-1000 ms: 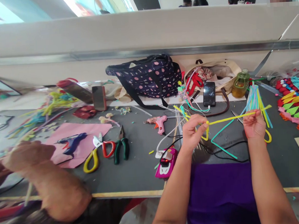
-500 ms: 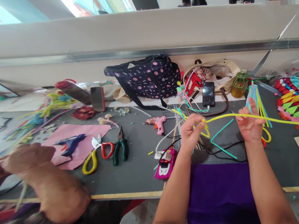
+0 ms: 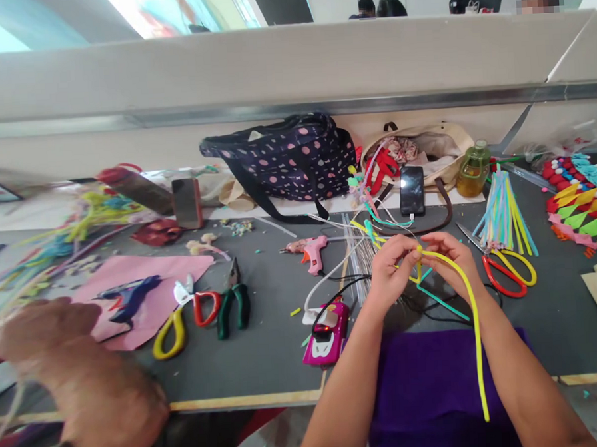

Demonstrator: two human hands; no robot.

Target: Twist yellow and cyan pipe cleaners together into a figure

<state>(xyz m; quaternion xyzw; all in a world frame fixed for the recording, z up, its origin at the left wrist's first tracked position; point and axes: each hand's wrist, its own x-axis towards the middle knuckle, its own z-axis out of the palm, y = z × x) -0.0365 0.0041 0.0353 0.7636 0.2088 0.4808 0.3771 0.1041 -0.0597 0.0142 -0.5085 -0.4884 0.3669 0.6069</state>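
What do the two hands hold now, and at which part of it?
Both the left hand and the right hand pinch one fuzzy yellow pipe cleaner at its bent upper end; its long tail hangs free.

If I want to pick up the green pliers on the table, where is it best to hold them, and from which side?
Probably by the two green handles of the pliers, coming from the near table edge. The handles point toward that edge and lie slightly spread, while the metal jaws point away. Scissors with red and yellow handles lie close on their left, so approaching from the right of the handles looks freer.
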